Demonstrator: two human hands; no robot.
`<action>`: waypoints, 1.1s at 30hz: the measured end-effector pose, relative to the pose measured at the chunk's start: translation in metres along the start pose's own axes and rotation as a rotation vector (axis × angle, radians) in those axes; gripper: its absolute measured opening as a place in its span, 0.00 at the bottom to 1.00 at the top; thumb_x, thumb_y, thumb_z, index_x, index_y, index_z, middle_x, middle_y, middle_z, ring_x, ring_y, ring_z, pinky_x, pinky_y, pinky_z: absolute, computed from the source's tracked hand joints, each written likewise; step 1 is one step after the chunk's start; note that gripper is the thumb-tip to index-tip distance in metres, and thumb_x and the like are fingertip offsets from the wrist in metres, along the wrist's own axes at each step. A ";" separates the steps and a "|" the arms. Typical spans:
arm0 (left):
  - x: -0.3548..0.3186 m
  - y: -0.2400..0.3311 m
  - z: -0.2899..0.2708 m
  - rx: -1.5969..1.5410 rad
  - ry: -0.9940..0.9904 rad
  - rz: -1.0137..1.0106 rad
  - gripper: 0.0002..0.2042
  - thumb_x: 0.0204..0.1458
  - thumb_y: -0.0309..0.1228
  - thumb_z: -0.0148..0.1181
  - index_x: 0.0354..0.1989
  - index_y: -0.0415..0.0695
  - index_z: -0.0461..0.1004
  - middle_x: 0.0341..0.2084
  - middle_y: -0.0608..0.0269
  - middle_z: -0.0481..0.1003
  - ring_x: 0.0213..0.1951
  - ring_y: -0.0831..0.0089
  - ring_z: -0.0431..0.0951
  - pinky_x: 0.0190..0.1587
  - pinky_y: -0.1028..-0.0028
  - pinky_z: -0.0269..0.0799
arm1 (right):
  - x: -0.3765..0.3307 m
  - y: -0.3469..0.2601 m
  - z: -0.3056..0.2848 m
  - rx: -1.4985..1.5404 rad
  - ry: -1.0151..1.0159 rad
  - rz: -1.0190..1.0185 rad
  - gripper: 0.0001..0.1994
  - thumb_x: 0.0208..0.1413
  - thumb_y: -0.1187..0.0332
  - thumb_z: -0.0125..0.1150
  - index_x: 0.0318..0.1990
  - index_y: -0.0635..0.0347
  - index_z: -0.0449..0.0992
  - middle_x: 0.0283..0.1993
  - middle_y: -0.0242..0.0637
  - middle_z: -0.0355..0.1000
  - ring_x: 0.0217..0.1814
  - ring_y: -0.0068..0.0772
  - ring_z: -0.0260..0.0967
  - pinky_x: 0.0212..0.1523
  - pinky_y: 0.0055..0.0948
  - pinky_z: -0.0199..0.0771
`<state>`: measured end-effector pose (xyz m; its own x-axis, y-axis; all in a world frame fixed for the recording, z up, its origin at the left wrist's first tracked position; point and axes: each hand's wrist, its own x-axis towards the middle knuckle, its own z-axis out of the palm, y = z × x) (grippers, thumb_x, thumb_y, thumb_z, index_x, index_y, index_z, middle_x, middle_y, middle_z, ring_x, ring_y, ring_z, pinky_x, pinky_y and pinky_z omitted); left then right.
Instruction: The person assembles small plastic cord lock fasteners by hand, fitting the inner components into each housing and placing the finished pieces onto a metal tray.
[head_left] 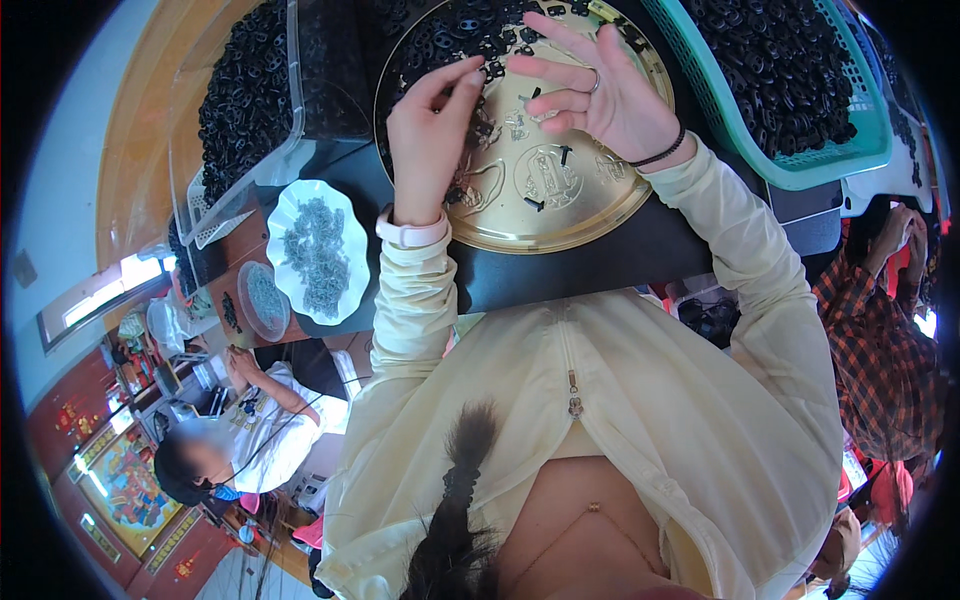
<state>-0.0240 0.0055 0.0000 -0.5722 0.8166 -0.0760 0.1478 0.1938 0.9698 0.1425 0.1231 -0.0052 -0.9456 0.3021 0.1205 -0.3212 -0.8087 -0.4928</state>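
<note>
A round golden tray lies before me, with small black plastic parts heaped along its far side. Over its left part is my left hand, thumb and forefinger pinched together; what is between them, if anything, I cannot make out. To the right, my right hand is turned palm up above the tray, fingers spread and apart. A small black T-shaped piece rests on the tray's bare metal, and another small black piece lies nearer its front rim.
Left of the tray stand a white scalloped dish of small greyish-clear pieces and a clear round dish. A clear bin and a green basket hold many black parts. Other people sit at both sides.
</note>
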 end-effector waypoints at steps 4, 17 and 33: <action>0.019 -0.004 0.017 0.729 0.091 0.619 0.08 0.45 0.32 0.58 0.34 0.52 0.79 0.28 0.67 0.74 0.30 0.65 0.71 0.34 0.73 0.68 | 0.000 -0.002 -0.021 -0.338 0.216 -0.050 0.27 0.63 0.49 0.32 0.62 0.55 0.53 0.48 0.36 0.70 0.38 0.20 0.70 0.40 0.19 0.71; 0.017 0.005 0.035 0.591 0.129 0.511 0.06 0.45 0.32 0.60 0.29 0.46 0.78 0.27 0.65 0.73 0.31 0.66 0.74 0.33 0.71 0.70 | -0.002 0.007 -0.024 -0.588 0.520 -0.071 0.17 0.55 0.64 0.56 0.50 0.61 0.70 0.45 0.38 0.72 0.44 0.26 0.72 0.42 0.19 0.74; -0.009 0.006 -0.017 0.792 -0.276 0.577 0.09 0.41 0.34 0.64 0.33 0.50 0.80 0.28 0.66 0.73 0.33 0.68 0.71 0.37 0.73 0.67 | 0.000 -0.004 0.002 -0.495 0.661 -0.007 0.14 0.57 0.70 0.51 0.50 0.63 0.69 0.33 0.32 0.72 0.29 0.18 0.69 0.31 0.16 0.72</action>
<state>-0.0314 -0.0099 0.0103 -0.0538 0.9769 0.2069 0.8914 -0.0464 0.4508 0.1434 0.1254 -0.0012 -0.6690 0.6658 -0.3304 -0.1209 -0.5361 -0.8354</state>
